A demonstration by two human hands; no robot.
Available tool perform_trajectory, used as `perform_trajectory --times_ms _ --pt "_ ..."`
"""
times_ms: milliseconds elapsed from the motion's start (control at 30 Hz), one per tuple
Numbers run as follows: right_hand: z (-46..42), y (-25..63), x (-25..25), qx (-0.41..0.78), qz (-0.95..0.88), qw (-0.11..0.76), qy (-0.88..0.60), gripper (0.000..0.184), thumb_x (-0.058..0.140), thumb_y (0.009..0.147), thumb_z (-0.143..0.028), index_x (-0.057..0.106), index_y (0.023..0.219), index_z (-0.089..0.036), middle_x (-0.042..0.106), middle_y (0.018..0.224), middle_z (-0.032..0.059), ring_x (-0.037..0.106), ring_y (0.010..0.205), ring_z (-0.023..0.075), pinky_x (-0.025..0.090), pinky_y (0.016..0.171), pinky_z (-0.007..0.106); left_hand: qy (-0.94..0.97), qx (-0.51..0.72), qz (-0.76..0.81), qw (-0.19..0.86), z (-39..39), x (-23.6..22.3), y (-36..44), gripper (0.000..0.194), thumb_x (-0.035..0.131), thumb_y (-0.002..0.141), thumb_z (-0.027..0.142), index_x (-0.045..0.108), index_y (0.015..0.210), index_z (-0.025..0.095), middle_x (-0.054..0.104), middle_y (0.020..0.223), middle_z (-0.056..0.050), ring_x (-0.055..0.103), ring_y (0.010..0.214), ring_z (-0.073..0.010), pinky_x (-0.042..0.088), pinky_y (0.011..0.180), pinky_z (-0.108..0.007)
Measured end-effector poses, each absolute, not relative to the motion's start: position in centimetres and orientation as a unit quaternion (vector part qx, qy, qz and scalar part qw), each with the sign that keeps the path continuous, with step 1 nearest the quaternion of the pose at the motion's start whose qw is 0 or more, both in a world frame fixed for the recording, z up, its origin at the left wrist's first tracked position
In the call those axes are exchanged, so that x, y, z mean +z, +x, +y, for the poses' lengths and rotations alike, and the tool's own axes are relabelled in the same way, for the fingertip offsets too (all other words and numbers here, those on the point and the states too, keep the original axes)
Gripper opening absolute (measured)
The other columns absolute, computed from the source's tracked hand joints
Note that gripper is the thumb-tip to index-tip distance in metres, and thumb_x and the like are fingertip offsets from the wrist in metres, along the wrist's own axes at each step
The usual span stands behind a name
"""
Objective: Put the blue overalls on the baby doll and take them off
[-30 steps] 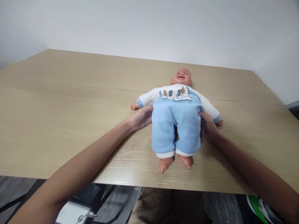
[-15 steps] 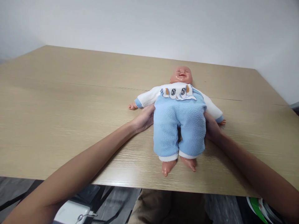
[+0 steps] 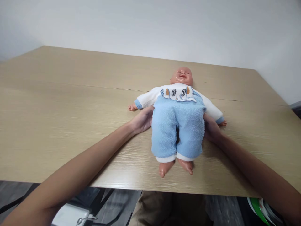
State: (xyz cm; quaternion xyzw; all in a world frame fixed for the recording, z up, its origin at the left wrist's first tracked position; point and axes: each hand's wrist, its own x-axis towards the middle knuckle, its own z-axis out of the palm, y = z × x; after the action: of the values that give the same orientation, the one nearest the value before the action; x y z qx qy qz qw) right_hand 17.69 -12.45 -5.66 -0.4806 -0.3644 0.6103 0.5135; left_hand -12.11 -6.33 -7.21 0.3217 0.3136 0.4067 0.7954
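Observation:
A baby doll (image 3: 178, 116) lies on its back on the wooden table, head away from me and bare feet toward the front edge. It wears pale blue fleece trousers and a white top with blue cuffs and an animal face on the chest. Both its arms are spread to the sides. My left hand (image 3: 143, 121) is closed on the doll's hip on the left side, its fingertips tucked out of sight behind the trousers. On the opposite hip my right hand (image 3: 211, 128) grips in the same way, with its fingers mostly hidden.
The wide table (image 3: 70, 100) reaches back to a white wall (image 3: 150, 28). Below its front edge are my legs (image 3: 169, 208), a white box-like object (image 3: 70, 215) with a cable on the left, and a green and white round thing (image 3: 257, 208) on the right.
The doll's legs and hips have shifted slightly left together with my hands. Its head and arms appear slightly further left too, partly with the view. My hold on both sides stays the same.

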Motion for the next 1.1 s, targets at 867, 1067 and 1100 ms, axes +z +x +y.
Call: perform_trajectory --times_ms 867,1067,1100 --pt "-11.6 19.2 -5.3 0.478 -0.534 0.538 -0.444 0.017 0.073 0.08 -0.037 0.065 0.093 -0.03 0.066 0.088 0.0003 0.06 0.091 0.0264 0.057 0.091 0.039 0.519 0.496 0.305 0.626 -5.1 -6.5 -12.0 0.012 0.069 0.076 0.029 0.059 0.08 0.022 0.053 0.082 -0.003 0.05 0.084 -0.0236 0.043 0.078 -0.036" --pt "-11.4 19.3 -5.1 0.501 -0.516 0.557 -0.415 0.02 0.073 0.076 -0.038 0.066 0.094 -0.031 0.071 0.093 0.0028 0.065 0.09 0.0286 0.06 0.084 0.042 0.553 0.504 0.303 0.591 -4.8 -6.4 -12.7 0.024 0.076 0.088 0.042 0.063 0.088 0.021 0.06 0.092 -0.004 0.053 0.089 -0.0233 0.042 0.082 -0.035" --pt "-11.2 19.3 -5.0 0.504 -0.514 0.561 -0.409 0.022 0.073 0.076 -0.04 0.066 0.095 -0.031 0.073 0.095 0.0034 0.067 0.092 0.0295 0.061 0.086 0.043 0.57 0.508 0.302 0.57 -4.6 -6.2 -12.7 0.025 0.079 0.089 0.043 0.065 0.089 0.021 0.063 0.097 -0.005 0.055 0.093 -0.0236 0.043 0.085 -0.035"
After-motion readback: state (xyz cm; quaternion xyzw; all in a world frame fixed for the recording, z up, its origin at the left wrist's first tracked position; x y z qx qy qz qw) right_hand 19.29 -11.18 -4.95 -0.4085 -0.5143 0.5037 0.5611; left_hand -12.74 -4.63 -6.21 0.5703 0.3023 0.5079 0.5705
